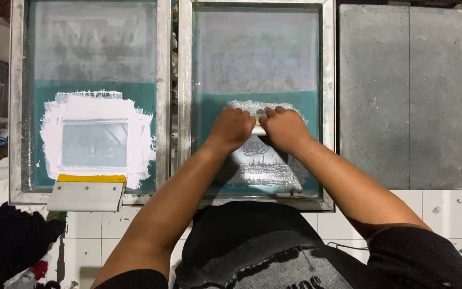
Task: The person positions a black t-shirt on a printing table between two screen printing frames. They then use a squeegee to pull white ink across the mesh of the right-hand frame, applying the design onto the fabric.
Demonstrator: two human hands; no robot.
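Observation:
My left hand [232, 128] and my right hand [285, 127] grip a pale squeegee [258, 125] side by side, its handle mostly hidden under my fingers. The squeegee presses on the teal mesh of the middle printing screen [258, 69], held in a metal frame [328, 107]. Silvery-white ink [266, 172] is smeared over a printed design below my hands, and a band of ink [252, 105] lies just above them.
A second screen [89, 96] on the left carries thick white ink around a clear rectangle, with a yellow-edged squeegee [87, 190] resting on its lower frame. A grey padded platen [407, 96] lies to the right. Dark fabric [247, 235] hangs below, over white tiles [445, 208].

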